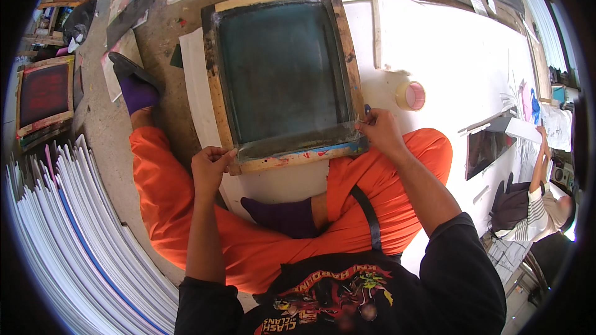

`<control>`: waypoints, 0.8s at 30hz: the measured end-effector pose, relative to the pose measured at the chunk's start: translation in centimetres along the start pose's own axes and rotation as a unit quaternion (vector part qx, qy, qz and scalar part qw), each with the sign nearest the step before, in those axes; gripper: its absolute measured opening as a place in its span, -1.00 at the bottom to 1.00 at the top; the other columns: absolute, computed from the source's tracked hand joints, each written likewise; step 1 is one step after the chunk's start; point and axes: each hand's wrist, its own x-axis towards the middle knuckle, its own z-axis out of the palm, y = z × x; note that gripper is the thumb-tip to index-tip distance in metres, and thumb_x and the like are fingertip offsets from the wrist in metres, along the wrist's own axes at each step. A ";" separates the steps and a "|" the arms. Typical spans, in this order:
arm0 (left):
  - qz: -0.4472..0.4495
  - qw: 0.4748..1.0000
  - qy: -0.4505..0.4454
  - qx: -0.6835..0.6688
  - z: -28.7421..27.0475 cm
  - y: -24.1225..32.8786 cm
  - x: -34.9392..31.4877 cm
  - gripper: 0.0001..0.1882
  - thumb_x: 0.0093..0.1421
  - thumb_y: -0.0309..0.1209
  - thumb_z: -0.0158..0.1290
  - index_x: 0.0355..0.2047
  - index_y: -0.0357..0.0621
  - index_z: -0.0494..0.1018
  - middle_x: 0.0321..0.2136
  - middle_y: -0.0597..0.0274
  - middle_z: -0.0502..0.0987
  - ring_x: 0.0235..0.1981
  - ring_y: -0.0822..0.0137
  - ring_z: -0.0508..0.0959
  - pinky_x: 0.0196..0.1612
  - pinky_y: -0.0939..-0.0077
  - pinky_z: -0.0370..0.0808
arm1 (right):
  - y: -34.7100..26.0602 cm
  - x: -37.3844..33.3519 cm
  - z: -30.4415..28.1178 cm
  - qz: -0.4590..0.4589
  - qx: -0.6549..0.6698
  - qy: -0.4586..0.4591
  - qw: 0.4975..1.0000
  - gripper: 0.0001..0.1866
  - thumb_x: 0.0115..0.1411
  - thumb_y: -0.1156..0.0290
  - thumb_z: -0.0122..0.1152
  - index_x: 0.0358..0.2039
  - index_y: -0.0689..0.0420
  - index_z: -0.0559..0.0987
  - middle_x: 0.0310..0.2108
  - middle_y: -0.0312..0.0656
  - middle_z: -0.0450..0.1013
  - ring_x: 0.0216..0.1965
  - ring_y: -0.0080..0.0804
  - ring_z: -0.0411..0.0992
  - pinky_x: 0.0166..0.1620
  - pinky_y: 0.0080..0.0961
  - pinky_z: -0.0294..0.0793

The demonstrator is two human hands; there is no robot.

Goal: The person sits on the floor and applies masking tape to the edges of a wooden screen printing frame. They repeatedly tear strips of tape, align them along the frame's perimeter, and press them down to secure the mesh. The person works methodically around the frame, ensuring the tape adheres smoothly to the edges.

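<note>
A wooden-framed printing screen with dark green mesh lies in front of my crossed legs. Along its near inner edge runs a strip of clear tape, stretched from corner to corner. My left hand pinches the strip's left end at the frame's lower left corner. At the lower right corner, my right hand pinches the other end. A small blue thing shows beside the right fingers; its kind is hidden. A roll of tape lies on the white board right of the frame.
White sheets stand stacked at the left. Another framed screen, dark red, rests at the far left. A large white board spreads to the right. Another person works at the right edge, hands on a white block.
</note>
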 end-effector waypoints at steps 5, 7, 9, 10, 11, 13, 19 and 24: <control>0.005 0.999 -0.002 0.032 0.0 -0.2 0.3 -0.66 0.15 -0.33 0.44 -0.34 -0.42 0.61 -0.56 0.20 0.63 -0.58 0.52 0.56 -0.50 0.59 0.48 | -0.5 -0.3 -0.1 -0.012 -0.028 -0.001 1.000 -0.69 0.06 0.31 0.58 -0.42 0.32 0.68 -0.46 0.07 0.63 -0.35 -0.02 0.66 -0.22 -0.19 0.58; 0.023 0.998 0.008 0.056 0.6 0.1 0.2 -0.65 0.14 -0.32 0.44 -0.35 -0.42 0.61 -0.57 0.19 0.63 -0.58 0.51 0.57 -0.50 0.57 0.49 | -0.7 -0.4 -0.1 -0.011 -0.029 0.000 1.000 -0.69 0.05 0.31 0.58 -0.44 0.31 0.67 -0.47 0.06 0.62 -0.36 -0.02 0.65 -0.22 -0.19 0.58; 0.021 0.997 0.005 0.078 1.1 0.9 -0.1 -0.66 0.13 -0.32 0.44 -0.36 -0.41 0.61 -0.57 0.18 0.63 -0.57 0.50 0.57 -0.49 0.55 0.49 | -1.0 -0.5 -0.1 -0.008 -0.034 -0.001 0.999 -0.68 0.04 0.30 0.59 -0.45 0.31 0.66 -0.49 0.06 0.61 -0.36 -0.02 0.65 -0.23 -0.19 0.57; 0.020 0.996 0.003 0.090 1.3 1.2 -0.2 -0.66 0.12 -0.32 0.45 -0.37 -0.40 0.62 -0.57 0.17 0.64 -0.57 0.49 0.58 -0.49 0.54 0.50 | -1.0 -0.5 -0.1 -0.005 -0.039 -0.002 0.999 -0.68 0.03 0.30 0.59 -0.46 0.31 0.66 -0.49 0.06 0.61 -0.36 -0.02 0.65 -0.23 -0.18 0.57; 0.021 0.995 0.007 0.099 1.6 1.3 -0.3 -0.67 0.12 -0.32 0.45 -0.37 -0.40 0.62 -0.57 0.16 0.64 -0.57 0.49 0.58 -0.48 0.53 0.50 | -1.1 -0.5 -0.1 -0.003 -0.044 -0.002 0.999 -0.68 0.03 0.30 0.59 -0.47 0.31 0.65 -0.50 0.07 0.61 -0.36 -0.02 0.65 -0.23 -0.18 0.57; 0.025 0.992 0.014 0.119 1.9 1.5 -0.4 -0.67 0.12 -0.33 0.45 -0.37 -0.39 0.62 -0.58 0.15 0.64 -0.57 0.48 0.58 -0.47 0.51 0.50 | -1.1 -0.6 0.0 -0.014 -0.049 0.003 0.999 -0.67 0.02 0.30 0.59 -0.48 0.31 0.65 -0.49 0.07 0.61 -0.35 -0.01 0.65 -0.23 -0.17 0.57; 0.038 0.990 0.016 0.136 2.2 1.2 0.2 -0.69 0.11 -0.32 0.45 -0.39 -0.36 0.63 -0.59 0.15 0.63 -0.58 0.48 0.57 -0.46 0.49 0.49 | -1.3 -0.1 -0.3 -0.003 -0.040 0.003 0.999 -0.66 0.02 0.28 0.58 -0.48 0.32 0.64 -0.47 0.12 0.61 -0.32 0.05 0.65 -0.21 -0.13 0.57; 0.023 0.988 0.019 0.153 2.1 2.0 0.1 -0.71 0.17 -0.33 0.40 -0.32 -0.38 0.66 -0.57 0.12 0.66 -0.57 0.43 0.61 -0.43 0.46 0.52 | -0.1 0.4 -0.4 -0.014 -0.055 0.021 0.998 -0.62 -0.01 0.26 0.61 -0.49 0.31 0.63 -0.49 0.11 0.60 -0.36 0.02 0.63 -0.24 -0.15 0.56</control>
